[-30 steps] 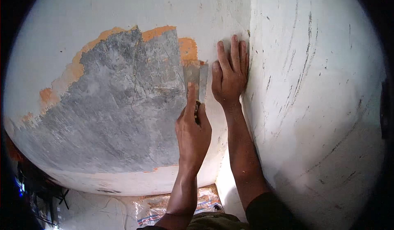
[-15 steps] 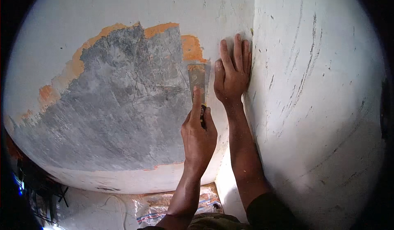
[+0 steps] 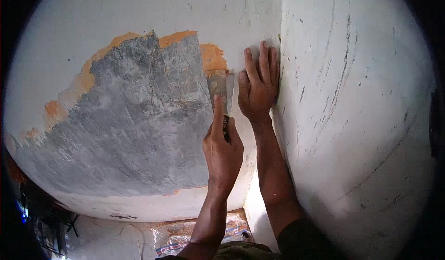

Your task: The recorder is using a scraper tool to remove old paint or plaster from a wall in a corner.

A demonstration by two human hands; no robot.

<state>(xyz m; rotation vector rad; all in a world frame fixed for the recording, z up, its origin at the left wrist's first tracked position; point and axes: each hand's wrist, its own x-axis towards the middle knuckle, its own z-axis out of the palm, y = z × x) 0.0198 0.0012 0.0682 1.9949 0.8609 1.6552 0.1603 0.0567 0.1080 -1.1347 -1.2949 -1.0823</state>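
My left hand is closed round the dark handle of a putty knife. Its index finger lies stretched along the flat metal blade. The blade's upper edge meets the bottom of a small orange patch, where the white paint is off the wall. A wide bare grey area spreads to the left of the blade, with orange strips along its upper rim. Close to the corner, my right hand rests flat on the white wall, fingers pointing up and holding nothing.
A second white wall, scuffed with dark streaks, meets the first just right of my right hand. Below lie a crumpled plastic sheet with coloured stripes and a thin pale cord. Dark objects stand at the lower left.
The whole view has shifted slightly. Against the wall, the putty knife has slid up a little to the orange patch. My right hand stays in about the same place.
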